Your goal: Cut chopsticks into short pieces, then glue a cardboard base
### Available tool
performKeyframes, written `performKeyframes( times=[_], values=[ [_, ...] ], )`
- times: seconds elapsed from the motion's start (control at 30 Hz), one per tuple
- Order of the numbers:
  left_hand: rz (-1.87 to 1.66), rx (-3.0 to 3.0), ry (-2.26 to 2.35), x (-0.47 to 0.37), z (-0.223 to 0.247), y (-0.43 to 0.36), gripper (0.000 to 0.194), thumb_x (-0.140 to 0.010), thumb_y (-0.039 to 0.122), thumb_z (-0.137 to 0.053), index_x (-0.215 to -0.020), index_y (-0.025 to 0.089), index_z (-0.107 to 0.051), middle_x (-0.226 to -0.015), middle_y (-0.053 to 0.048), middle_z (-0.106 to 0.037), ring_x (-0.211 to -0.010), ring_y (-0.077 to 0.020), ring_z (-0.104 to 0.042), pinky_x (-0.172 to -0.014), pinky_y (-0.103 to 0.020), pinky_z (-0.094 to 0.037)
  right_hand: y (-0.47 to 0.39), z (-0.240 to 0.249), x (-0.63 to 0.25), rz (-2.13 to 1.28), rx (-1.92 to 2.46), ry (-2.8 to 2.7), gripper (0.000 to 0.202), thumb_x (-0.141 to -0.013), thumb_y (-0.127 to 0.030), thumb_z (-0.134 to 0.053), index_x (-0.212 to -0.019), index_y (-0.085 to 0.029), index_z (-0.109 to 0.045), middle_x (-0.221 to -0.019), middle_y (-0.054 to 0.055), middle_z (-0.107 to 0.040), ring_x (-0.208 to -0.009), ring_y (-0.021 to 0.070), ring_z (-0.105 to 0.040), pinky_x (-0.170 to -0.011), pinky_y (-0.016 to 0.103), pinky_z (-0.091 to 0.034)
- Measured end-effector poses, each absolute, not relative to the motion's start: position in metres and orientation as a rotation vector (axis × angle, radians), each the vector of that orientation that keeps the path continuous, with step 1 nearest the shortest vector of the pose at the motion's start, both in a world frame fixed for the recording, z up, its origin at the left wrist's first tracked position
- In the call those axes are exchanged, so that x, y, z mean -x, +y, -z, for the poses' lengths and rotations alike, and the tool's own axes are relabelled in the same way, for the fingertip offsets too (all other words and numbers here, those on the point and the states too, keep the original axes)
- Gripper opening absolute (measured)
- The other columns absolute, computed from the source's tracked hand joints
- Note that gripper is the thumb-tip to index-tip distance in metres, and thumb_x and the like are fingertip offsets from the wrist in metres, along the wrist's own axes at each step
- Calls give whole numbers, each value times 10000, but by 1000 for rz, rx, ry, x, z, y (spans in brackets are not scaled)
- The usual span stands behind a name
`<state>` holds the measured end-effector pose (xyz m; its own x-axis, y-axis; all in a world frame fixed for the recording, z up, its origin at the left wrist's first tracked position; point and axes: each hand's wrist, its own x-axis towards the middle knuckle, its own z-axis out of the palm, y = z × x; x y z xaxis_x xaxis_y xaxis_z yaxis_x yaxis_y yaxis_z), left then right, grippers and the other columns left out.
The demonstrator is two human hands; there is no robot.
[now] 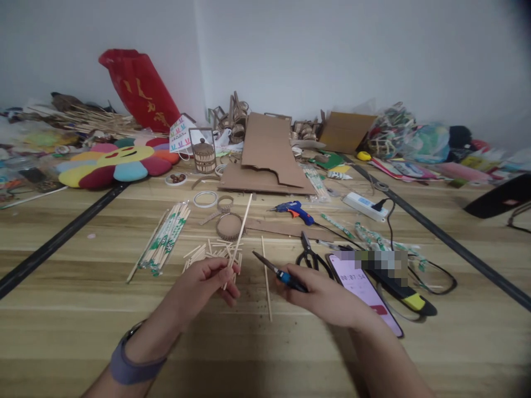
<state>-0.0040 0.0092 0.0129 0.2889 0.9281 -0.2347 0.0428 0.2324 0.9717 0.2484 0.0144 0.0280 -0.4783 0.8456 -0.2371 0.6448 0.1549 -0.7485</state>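
My left hand (214, 277) is closed around a pale wooden chopstick (244, 226), which slants up and away from the fingers. In my right hand (317, 290) is a blue-handled blade (286, 276), narrow, dark and pointed, its tip toward the chopstick but apart from it. Another chopstick (266, 279) lies on the table between my hands. Just beyond my left hand, short cut stick pieces (213, 249) are scattered in a loose pile, partly hidden by the fingers. Wrapped chopsticks (168, 237) with green print lie to the left.
A blue glue gun (294, 210), black scissors (309, 254) and a phone (365, 293) showing a timer lie ahead and right. Farther back are ring shapes (229, 225), cardboard (269, 149), a small stick-built lidded pot (204, 156), a power strip (365, 206) and a flower cushion (120, 163).
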Motion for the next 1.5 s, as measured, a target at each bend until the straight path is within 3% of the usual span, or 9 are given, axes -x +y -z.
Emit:
performKeyframes(
  times=[0.33, 0.9, 1.17, 1.5],
  values=[
    [-739, -1185, 1037, -5, -12, 4, 292, -787, 461, -637, -795, 169, -641, -587, -8, -679, -524, -167, -654, -542, -260, -493, 7, -32, -243, -1467, 1323, -2093, 226, -796, -206, -562, -1002, -201, -655, -905, 3, -636, -836, 175, -559, -727, 268, -430],
    [-656, -1150, 875, -17, -4, -3, 342, -787, 489, -662, -719, 156, -637, -663, -42, -674, -551, -149, -624, -522, -259, -536, 3, -26, -228, -1782, 1220, -1822, 241, -686, -228, -577, -913, -169, -630, -836, -1, -576, -814, 176, -507, -736, 285, -377],
    [-635, -1122, 824, -20, -4, -1, 437, -744, 559, -698, -745, 125, -644, -631, -22, -652, -541, -123, -610, -508, -228, -527, 4, -21, -226, -1799, 1190, -1823, 253, -668, -237, -577, -906, -167, -620, -860, 9, -575, -837, 186, -503, -752, 295, -371],
    [-635, -1132, 805, -20, -5, -3, 423, -767, 543, -688, -772, 120, -678, -596, -9, -642, -510, -102, -587, -478, -198, -505, 2, -23, -225, -1696, 1222, -1950, 299, -679, -227, -534, -959, -168, -620, -900, 23, -597, -876, 208, -532, -775, 314, -392]
  ],
)
